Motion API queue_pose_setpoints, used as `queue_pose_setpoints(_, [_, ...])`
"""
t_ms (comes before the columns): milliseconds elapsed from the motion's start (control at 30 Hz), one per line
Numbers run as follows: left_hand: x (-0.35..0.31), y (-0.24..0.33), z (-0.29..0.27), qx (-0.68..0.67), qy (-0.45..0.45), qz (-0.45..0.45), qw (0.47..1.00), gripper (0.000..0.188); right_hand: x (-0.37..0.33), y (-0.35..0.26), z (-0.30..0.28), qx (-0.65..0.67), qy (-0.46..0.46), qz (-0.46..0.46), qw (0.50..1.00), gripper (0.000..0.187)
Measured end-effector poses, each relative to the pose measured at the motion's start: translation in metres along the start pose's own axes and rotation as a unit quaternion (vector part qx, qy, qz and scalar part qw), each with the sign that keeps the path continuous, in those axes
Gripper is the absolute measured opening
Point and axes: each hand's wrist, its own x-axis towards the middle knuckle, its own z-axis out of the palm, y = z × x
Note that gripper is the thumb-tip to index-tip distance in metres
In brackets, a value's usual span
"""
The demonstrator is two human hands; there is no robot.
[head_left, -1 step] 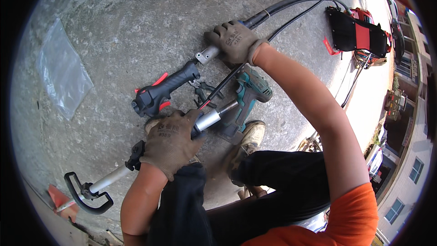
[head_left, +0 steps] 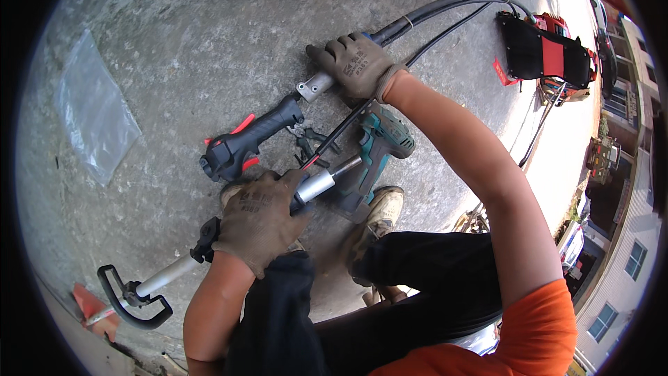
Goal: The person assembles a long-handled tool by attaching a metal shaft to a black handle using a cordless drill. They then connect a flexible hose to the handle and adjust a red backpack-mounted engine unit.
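Note:
Both my hands wear grey-brown gloves. My left hand point(head_left: 261, 219) wraps round a silver pole point(head_left: 167, 275), which has a black loop handle point(head_left: 156, 313) at its lower left end. My right hand point(head_left: 358, 66) grips the metal coupling point(head_left: 314, 88) at the end of a thick black flexible hose point(head_left: 431, 8); the palm hides part of it. Between my hands lies a black trigger handle point(head_left: 254, 139) with red levers. A thin black cable point(head_left: 342, 127) with a red tip runs toward my left hand. Pliers point(head_left: 313, 145) and a teal cordless drill point(head_left: 381, 139) rest close by.
A clear plastic bag point(head_left: 97, 111) lies on the concrete at left. The hose leads to a black and red backpack machine point(head_left: 550, 52) at upper right. My shoe point(head_left: 385, 209) stands beside the drill, and an orange-red piece point(head_left: 95, 308) sits at the pole's far lower left end.
My right hand has shifted very slightly left with the coupling, its fingers a little more extended. My left hand and the pole look almost unmoved.

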Motion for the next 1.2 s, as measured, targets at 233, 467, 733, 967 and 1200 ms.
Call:
queue_pose_setpoints(233, [0.003,-0.006,-0.001,-0.013,-0.001,-0.003,1.000,0.049,-0.013,0.004,-0.056,0.037,0.072,-0.061,0.995,0.044])
queue_pose_setpoints(467, [0.003,-0.004,-0.007,-0.019,0.019,-0.015,1.000,0.046,-0.029,-0.019,-0.150,0.129,-0.354,0.008,0.926,0.037])
queue_pose_setpoints(733, [-0.013,0.002,-0.012,0.025,0.042,0.003,0.999,0.047,-0.034,-0.032,-0.155,0.109,-0.403,0.067,0.906,0.034])
queue_pose_setpoints(967, [-0.014,0.000,-0.017,0.004,0.052,0.002,0.999,0.048,-0.040,-0.035,-0.163,0.109,-0.390,0.079,0.911,0.041])
queue_pose_setpoints(1200, [-0.013,0.001,-0.024,0.005,0.025,-0.009,1.000,0.051,-0.035,-0.037,-0.161,0.117,-0.406,0.106,0.900,0.044])
